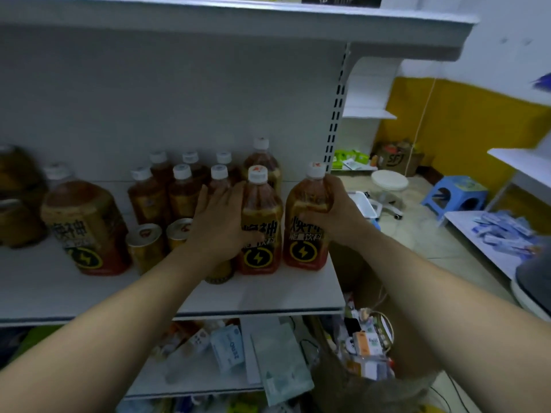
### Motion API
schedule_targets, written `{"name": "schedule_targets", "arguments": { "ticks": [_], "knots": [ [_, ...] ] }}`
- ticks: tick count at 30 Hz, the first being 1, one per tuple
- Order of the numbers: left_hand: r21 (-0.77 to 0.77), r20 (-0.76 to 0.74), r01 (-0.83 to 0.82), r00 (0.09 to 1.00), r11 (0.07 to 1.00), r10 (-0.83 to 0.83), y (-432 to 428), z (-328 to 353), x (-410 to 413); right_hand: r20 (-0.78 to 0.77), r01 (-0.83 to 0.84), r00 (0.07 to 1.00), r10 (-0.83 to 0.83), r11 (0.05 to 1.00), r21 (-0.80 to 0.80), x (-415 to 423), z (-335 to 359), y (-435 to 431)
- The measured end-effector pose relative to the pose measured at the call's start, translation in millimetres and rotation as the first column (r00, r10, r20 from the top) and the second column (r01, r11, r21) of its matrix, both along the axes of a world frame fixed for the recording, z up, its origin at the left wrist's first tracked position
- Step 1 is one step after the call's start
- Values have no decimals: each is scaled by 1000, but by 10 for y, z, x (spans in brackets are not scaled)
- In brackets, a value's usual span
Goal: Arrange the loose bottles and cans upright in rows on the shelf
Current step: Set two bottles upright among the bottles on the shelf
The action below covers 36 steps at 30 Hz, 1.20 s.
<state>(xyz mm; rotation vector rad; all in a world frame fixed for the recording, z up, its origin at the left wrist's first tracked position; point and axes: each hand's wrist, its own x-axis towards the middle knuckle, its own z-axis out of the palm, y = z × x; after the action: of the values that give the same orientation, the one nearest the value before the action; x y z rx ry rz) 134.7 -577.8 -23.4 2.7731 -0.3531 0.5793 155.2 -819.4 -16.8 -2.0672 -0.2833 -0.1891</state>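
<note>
At centre right of the frame, my right hand (335,211) grips the shoulder of the end bottle (304,234), which stands upright near the right edge of the shelf (283,290). My left hand (219,225) presses flat, fingers straight, on the neighbouring bottle (261,222) just left of it. The slim gap between them, I judge, needs closing.

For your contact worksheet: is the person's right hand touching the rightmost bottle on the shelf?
Touching. The head view shows the right hand, fingers curled, gripping the rightmost bottle at its shoulder.
</note>
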Motion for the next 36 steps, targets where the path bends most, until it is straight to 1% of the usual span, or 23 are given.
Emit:
{"name": "schedule_targets", "arguments": {
  "ticks": [2, 4, 7, 11, 16, 19, 25, 28, 31, 34, 36],
  "knots": [
    [70, 12, -32, 999, 997, 31, -14, 26, 96, -12, -34, 999, 34, 999, -36, 90, 11, -52],
    [115, 5, -43, 999, 992, 43, -24, 56, 175, -17, -54, 998, 52, 992, -118, 197, 52, -89],
    [161, 32, -52, 998, 986, 47, -59, 81, 260, -39, -39, 999, 32, 979, -198, 359, 102, -113],
    [271, 93, -79, 994, 959, 56, -64, 86, 340, 13, -4, 1000, 7, 973, -233, 527, 79, -75],
    [322, 61, -115, 993, 940, 100, -67, 95, 460, 64, 38, 998, -25, 975, -218, 737, -18, 10],
    [314, 39, -124, 992, 941, 118, -64, 74, 488, 88, 87, 994, -67, 968, -235, 843, -92, 47],
    [284, -7, -109, 993, 952, 116, -60, 53, 494, 77, 96, 994, -80, 970, -222, 973, -126, 148],
    [277, -47, -107, 991, 955, 124, -49, 58, 508, 45, 93, 995, -85, 968, -234, 1029, -116, 154],
    [273, -132, -60, 986, 960, 99, -32, 137, 492, -8, 67, 997, -72, 959, -277, 1048, -66, 107],
    [216, -205, 2, 978, 976, 44, -3, 276, 445, -64, 41, 996, -62, 957, -286, 1031, 56, 85],
    [138, -200, 34, 980, 990, -6, 49, 401, 380, -28, 73, 996, -85, 955, -288, 1001, 204, 120]
  ]
}}
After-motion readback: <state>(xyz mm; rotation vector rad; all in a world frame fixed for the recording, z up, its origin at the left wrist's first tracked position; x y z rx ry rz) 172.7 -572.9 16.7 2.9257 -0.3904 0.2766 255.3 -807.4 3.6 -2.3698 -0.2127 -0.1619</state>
